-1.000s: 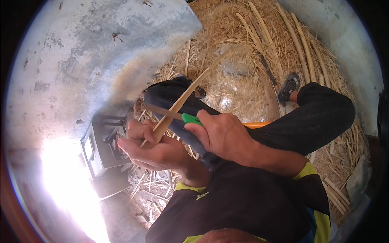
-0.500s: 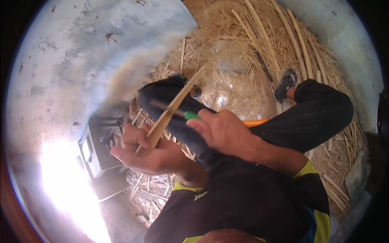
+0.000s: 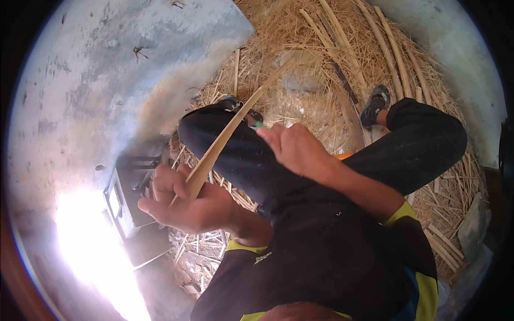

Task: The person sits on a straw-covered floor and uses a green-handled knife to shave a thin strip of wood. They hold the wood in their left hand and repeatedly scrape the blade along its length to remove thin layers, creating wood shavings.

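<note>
A long, pale wooden strip [image 3: 224,138], tapering toward its far end, slants from my left palm out past my left knee. My left hand [image 3: 201,206] is closed around its broad near end, palm up. In my right fist is a knife with a green handle [image 3: 258,125]; only a bit of the green shows past the thumb, and the blade can hardly be made out. My right hand [image 3: 302,152] is just right of the strip, above my lap. Whether the blade touches the wood, I cannot tell.
Shavings and straw-like scraps [image 3: 273,32] cover the floor. Several long poles [image 3: 393,53] lie at the far right beside a wall. A pale wall [image 3: 107,80] rises on the left, with a box-like metal object [image 3: 126,203] near its bright patch. Something orange [image 3: 342,156] shows by my right thigh.
My right hand has moved forward with the knife, toward the strip's far end. The blade, seen crossing the strip before, is now hardly visible. My left hand keeps its hold, shifted slightly left.
</note>
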Tool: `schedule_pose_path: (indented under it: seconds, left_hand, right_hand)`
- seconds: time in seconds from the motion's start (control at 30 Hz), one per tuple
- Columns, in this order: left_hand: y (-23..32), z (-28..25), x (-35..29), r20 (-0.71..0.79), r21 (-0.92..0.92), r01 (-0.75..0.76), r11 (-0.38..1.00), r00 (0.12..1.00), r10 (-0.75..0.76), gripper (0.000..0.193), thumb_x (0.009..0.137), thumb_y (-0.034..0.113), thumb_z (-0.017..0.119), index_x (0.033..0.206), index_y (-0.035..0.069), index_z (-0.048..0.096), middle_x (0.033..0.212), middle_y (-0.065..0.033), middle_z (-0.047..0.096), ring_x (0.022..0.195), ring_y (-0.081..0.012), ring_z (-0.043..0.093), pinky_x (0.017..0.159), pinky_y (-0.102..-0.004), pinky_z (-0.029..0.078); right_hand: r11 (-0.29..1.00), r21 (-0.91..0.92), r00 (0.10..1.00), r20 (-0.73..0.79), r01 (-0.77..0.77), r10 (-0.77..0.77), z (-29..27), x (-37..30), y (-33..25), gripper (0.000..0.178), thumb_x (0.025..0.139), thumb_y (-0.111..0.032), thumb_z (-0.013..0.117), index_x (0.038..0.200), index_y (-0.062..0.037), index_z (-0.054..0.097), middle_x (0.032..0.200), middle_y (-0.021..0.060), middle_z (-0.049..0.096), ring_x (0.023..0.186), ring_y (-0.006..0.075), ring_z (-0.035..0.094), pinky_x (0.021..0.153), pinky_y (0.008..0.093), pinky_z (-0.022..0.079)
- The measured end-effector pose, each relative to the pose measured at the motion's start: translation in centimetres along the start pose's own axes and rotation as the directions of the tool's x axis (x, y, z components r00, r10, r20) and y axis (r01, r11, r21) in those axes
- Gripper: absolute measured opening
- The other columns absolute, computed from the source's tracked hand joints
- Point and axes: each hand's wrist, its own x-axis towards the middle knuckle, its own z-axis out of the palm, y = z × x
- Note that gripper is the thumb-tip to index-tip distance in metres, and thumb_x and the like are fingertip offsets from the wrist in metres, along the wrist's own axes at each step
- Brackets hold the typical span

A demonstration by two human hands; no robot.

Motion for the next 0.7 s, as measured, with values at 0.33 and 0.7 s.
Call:
schedule_pose_path:
  seconds: [0.33,0.7]
  left_hand:
    - [2.2,1.6,0.8,-0.189,-0.145,0.260,0.955,0.940,-0.284,0.026,0.101,0.024,0.031,0.093,0.005,0.045,0.058,0.0010,0.032,0.057,-0.0114,0.034,0.047,-0.0211,0.031]
    - [0.8,0.0,-0.2,0.018,0.187,-0.098,0.978,0.995,0.096,0.025,0.100,0.017,0.034,0.119,0.003,0.044,0.059,0.0011,0.031,0.059,-0.0122,0.036,0.048,-0.0214,0.033]
  right_hand:
    - [0.997,0.053,0.999,0.016,0.049,-0.050,0.3,0.8,0.6,0.051,0.100,-0.039,0.038,0.085,0.0022,0.063,0.067,0.0265,0.059,0.065,0.0459,0.058,0.062,0.0516,0.047]
    - [0.995,-0.080,0.998,-0.008,-0.067,0.067,1.3,1.8,5.8,0.058,0.099,-0.044,0.038,0.079,0.0033,0.064,0.061,0.0250,0.059,0.062,0.0449,0.060,0.059,0.0507,0.050]
